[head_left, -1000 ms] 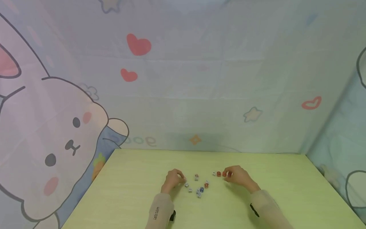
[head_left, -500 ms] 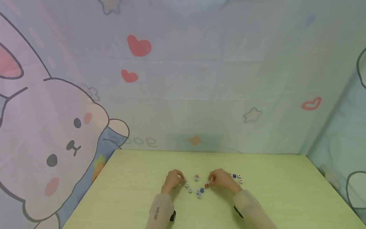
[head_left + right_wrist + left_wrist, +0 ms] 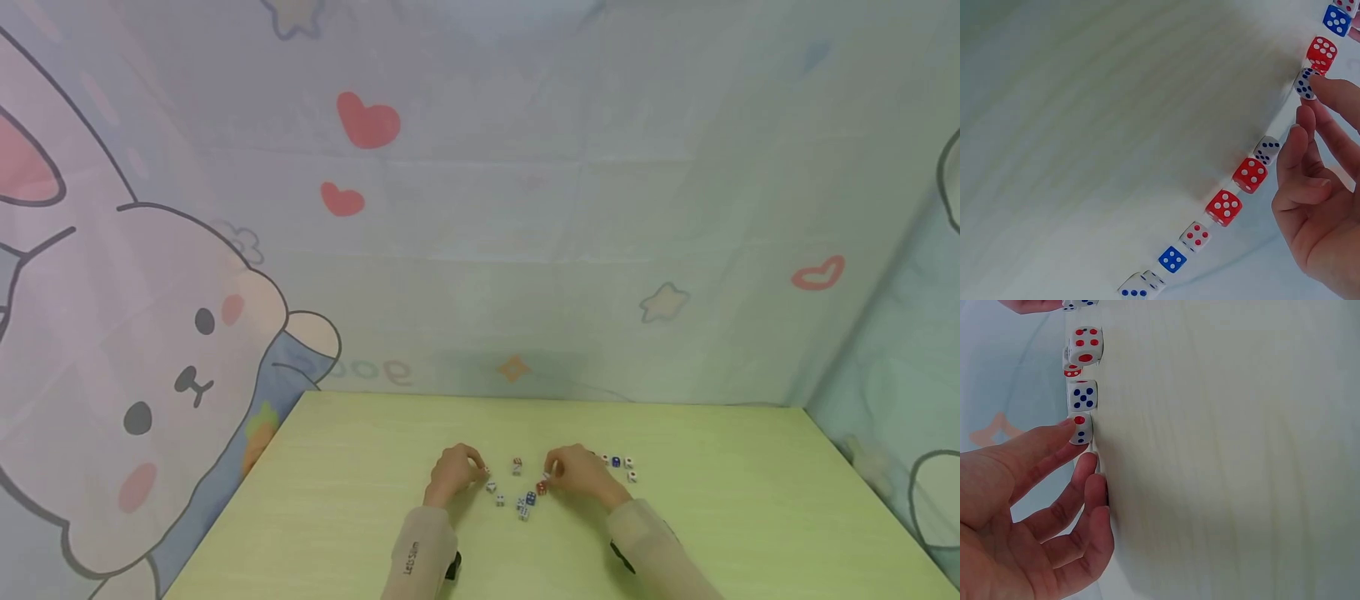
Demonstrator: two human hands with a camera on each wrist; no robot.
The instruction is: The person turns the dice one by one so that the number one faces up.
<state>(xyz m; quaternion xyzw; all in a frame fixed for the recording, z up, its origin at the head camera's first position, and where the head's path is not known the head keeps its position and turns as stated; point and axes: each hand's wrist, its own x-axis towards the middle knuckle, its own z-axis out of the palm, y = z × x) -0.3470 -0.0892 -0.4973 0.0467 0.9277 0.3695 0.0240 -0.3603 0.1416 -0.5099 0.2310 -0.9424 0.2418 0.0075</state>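
Observation:
My left hand (image 3: 453,472) pinches a white die (image 3: 1081,429) between thumb and index finger, the other fingers loosely curled. Right beside it sits a white die with five blue pips (image 3: 1083,395); beyond stands a white die with red pips (image 3: 1085,345). My right hand (image 3: 581,472) grips another white die with blue pips (image 3: 1305,84) between thumb and index finger. That die is close against a red die (image 3: 1322,51), past which a blue die (image 3: 1337,21) shows. In the head view, the dice between my hands form a rough curve.
A line of dice runs past the right hand, among them a white die (image 3: 1266,150), two red dice (image 3: 1224,207) and a blue die (image 3: 1172,259). A red-and-white pair of dice (image 3: 517,465) sits between the hands. A patterned cloth (image 3: 480,250) hangs behind the table (image 3: 360,433).
My right hand has moved left, from the red dice on the right to the white die by the curve, uncovering dice behind it. My left hand has stayed in place.

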